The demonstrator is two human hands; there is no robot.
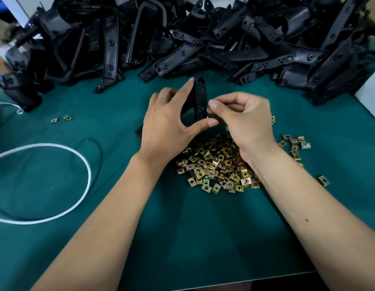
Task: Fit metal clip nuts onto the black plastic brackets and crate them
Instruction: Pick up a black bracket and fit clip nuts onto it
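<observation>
The left hand (168, 120) covers most of the bracket (198, 97) it's holding, so only the top strip with the holes shows. The clip nut (209, 111) at the right hand (245, 118) is basically buried behind thumb and finger, just a glint, can't tell how far on it sits. The right wrist hides part of the nut pile (214, 166). The bracket heap (182, 38) runs off the top and both sides. The white cord (56, 179) gets cut off at the left edge.
</observation>
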